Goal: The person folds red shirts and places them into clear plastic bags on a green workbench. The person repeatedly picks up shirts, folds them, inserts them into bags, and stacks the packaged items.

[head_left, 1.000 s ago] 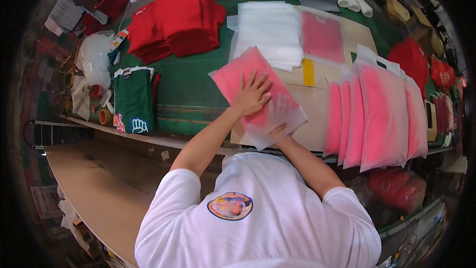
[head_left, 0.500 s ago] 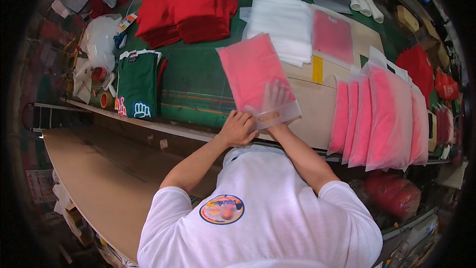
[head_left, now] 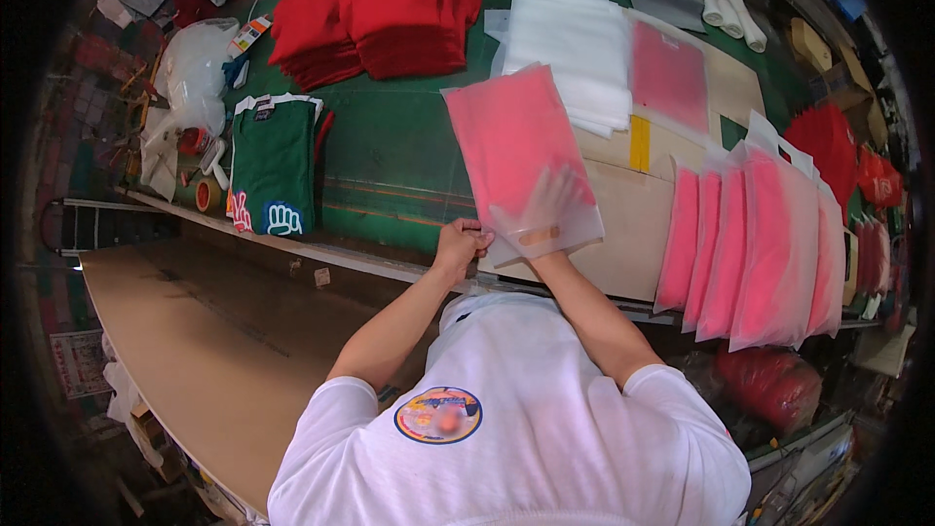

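Observation:
In front of me a frosted plastic bag (head_left: 516,141) with a red folded garment in it lies tilted over the table's near edge. Its handle cutout is at the near end. My left hand (head_left: 462,245) pinches the bag's near left corner between thumb and fingers. Behind the frosted plastic, my right hand (head_left: 545,201) shows with its fingers stretched out and spread, flat against the garment. Several filled frosted bags (head_left: 765,224) of the same kind lean in an overlapping row to the right. A single filled bag (head_left: 670,78) lies flat farther back.
Stacked red shirts (head_left: 399,15) stand at the back left, with a folded green shirt (head_left: 273,161) nearer. White frosted bags (head_left: 565,49) are piled at the back centre beside white rolls (head_left: 726,0). A clear plastic bag (head_left: 195,73) sits far left. A brown board (head_left: 195,331) lies below left.
The held bag has shifted slightly right and straightened a little. My left hand has drawn back to pinch its corner, while my right hand stays behind the plastic with fingers spread wider.

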Demonstrator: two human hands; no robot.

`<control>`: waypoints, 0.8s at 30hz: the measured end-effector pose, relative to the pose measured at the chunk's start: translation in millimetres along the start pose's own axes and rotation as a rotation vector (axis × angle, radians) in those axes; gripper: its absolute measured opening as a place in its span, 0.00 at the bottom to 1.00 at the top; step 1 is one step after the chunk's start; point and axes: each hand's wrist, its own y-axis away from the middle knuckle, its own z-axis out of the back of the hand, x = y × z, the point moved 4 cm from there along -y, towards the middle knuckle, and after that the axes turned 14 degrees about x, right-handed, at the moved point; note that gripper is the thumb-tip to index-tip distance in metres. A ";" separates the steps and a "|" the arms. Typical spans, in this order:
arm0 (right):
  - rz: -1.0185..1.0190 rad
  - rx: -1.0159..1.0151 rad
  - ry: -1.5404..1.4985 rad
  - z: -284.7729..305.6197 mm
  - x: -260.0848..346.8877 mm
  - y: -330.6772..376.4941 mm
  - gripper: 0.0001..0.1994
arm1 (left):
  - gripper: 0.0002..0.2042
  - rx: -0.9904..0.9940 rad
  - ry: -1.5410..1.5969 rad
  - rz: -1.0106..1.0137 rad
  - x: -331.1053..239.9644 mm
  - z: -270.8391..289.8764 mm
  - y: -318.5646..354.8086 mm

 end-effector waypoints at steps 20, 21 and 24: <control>0.165 0.116 0.099 23.3 -14.2 16.5 0.42 | 0.16 -0.012 0.065 0.023 -0.8 18.3 -8.1; 0.179 0.128 0.137 33.6 -17.2 30.1 0.36 | 0.16 0.007 0.101 0.027 0.1 16.9 -6.2; 0.280 0.230 -0.163 40.7 -57.3 57.4 0.17 | 0.18 -0.012 0.084 0.070 -9.7 10.7 -5.4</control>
